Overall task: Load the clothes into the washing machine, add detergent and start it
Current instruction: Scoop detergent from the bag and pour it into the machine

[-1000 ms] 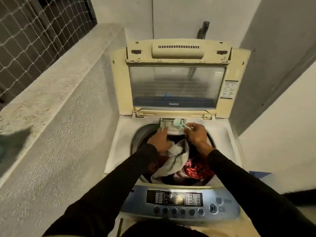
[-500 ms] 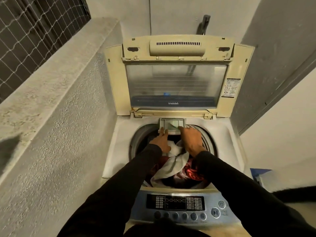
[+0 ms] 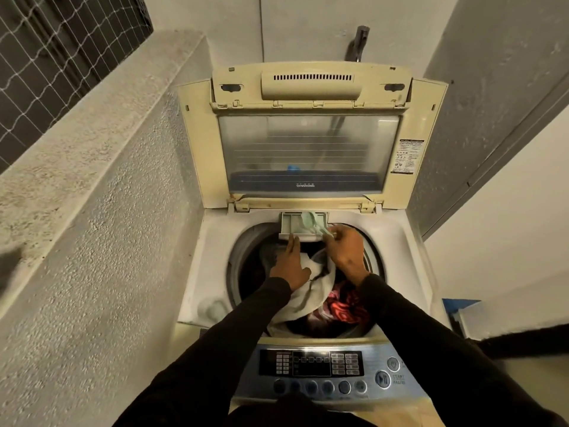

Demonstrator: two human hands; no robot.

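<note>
A top-loading washer (image 3: 212,257) stands with its lid (image 3: 311,140) raised upright against the back wall. The drum holds clothes (image 3: 311,291), white cloth over red. At the back rim the drawer (image 3: 295,226) is pulled out. The left hand (image 3: 291,263) touches the drawer's front edge. The right hand (image 3: 346,252) holds a pale green scoop (image 3: 312,224) tilted over the drawer. The panel (image 3: 311,363) sits nearest, between two black sleeves. A rough concrete ledge (image 3: 92,143) runs along the left.

A rough plastered parapet wall (image 3: 92,186) is seen at the left. Above it, a wire mesh grille (image 3: 58,47) is fitted. Grey wall panels (image 3: 508,97) are seen opposite the parapet, dimly lit.
</note>
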